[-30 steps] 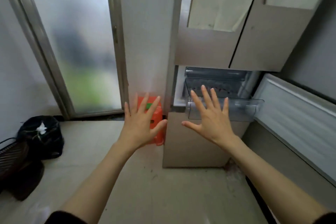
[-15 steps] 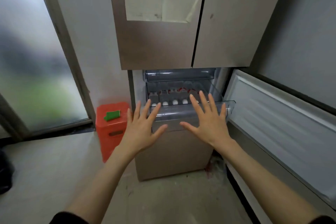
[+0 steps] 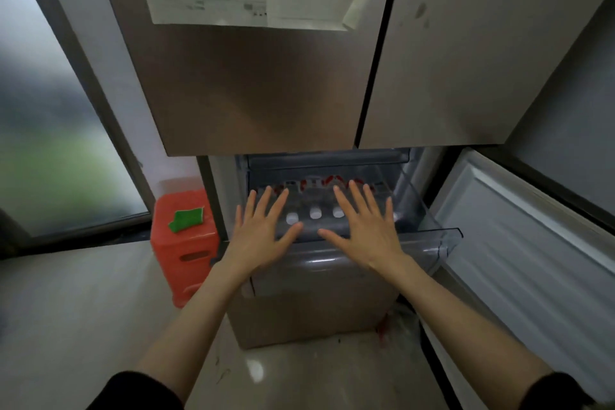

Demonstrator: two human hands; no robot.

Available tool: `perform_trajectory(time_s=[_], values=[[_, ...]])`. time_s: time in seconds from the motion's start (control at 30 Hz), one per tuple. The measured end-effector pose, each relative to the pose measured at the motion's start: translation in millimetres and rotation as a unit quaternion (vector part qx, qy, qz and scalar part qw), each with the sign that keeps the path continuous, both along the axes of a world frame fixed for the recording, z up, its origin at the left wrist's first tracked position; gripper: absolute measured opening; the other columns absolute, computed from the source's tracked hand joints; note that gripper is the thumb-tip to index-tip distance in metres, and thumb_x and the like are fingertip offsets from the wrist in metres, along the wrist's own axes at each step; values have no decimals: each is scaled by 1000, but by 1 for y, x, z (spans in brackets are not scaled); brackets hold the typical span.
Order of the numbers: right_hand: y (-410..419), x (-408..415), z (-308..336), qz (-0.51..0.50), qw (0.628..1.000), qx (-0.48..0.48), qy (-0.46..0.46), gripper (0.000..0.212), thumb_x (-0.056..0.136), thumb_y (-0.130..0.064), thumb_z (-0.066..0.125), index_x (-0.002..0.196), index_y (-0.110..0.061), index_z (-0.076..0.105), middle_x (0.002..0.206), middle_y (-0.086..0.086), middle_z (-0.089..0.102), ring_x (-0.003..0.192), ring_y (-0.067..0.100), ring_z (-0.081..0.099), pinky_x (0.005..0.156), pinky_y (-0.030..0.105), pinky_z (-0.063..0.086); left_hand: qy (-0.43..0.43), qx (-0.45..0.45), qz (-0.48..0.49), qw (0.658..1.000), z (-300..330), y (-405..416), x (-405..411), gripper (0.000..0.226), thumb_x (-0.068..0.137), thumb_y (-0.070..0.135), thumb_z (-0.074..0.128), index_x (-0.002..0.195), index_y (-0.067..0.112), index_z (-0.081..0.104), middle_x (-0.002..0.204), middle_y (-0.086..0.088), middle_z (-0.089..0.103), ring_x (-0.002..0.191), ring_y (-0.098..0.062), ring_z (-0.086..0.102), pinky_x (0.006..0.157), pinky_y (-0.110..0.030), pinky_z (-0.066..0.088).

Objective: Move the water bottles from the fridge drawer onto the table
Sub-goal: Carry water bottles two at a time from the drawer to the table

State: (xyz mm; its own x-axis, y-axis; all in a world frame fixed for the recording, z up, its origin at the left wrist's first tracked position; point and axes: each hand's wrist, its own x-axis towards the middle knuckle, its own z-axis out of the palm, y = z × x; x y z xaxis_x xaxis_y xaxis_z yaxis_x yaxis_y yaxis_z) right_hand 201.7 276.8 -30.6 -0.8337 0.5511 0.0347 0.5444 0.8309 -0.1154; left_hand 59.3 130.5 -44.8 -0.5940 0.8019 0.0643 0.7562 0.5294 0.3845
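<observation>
A clear plastic fridge drawer [image 3: 429, 243] stands pulled out below the fridge's two upper doors. Inside it lie several water bottles [image 3: 314, 212] with white caps toward me and red labels behind. My left hand [image 3: 258, 235] hovers flat and spread over the drawer's left front, holding nothing. Over the right front my right hand [image 3: 364, 230] is spread the same way, fingers apart, empty. Both hands cover part of the bottle row. No table is in view.
An orange plastic stool [image 3: 184, 240] with a green scrap on top stands left of the fridge. The lower fridge door [image 3: 532, 260] is swung open on the right. A frosted glass door [image 3: 50, 130] fills the left. Tiled floor [image 3: 66, 326] lies below.
The view has moved closer to the fridge and turned right. Both spread hands now sit over the open drawer, and the bottle caps show between them.
</observation>
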Motion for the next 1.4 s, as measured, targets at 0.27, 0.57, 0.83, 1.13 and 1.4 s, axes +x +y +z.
perform_trajectory(time_s=[0.27,0.57,0.83,1.13,1.4], values=[[66,-62,-38,73,991,-103,-33,79,88,-66,32,148,-28,-3,158,1,1,146,19,-3,115,48,-8,-121,-22,45,991,-35,63,-46,74,92,44,46,148,18,6,156,-14,4,144,-30,-1,118,-43,8],[93,-112,-93,129,938,-321,-18,57,93,-32,52,144,-18,30,148,9,36,133,27,37,109,40,34,-258,-114,174,944,-72,110,-72,85,88,26,57,147,6,-2,153,-22,4,141,-35,17,113,-35,23],[82,-164,-114,-181,673,-715,60,36,98,-18,43,132,-6,43,133,12,47,123,31,46,97,39,44,-303,-90,282,906,-115,121,-93,67,75,27,55,133,-3,39,135,-25,46,122,-39,46,102,-39,38],[69,-201,-135,-279,671,-680,101,18,95,-20,50,105,-6,52,105,14,53,71,15,50,59,24,47,-328,-77,346,875,-117,134,-103,33,90,14,51,117,-3,54,121,-25,58,113,-38,54,97,-37,44],[78,-176,-121,-266,704,-657,28,12,93,-27,54,90,-15,52,88,2,54,64,8,45,56,21,43,-340,-105,324,877,-119,129,-100,35,90,25,54,116,1,58,122,-19,60,113,-32,56,89,-32,44]])
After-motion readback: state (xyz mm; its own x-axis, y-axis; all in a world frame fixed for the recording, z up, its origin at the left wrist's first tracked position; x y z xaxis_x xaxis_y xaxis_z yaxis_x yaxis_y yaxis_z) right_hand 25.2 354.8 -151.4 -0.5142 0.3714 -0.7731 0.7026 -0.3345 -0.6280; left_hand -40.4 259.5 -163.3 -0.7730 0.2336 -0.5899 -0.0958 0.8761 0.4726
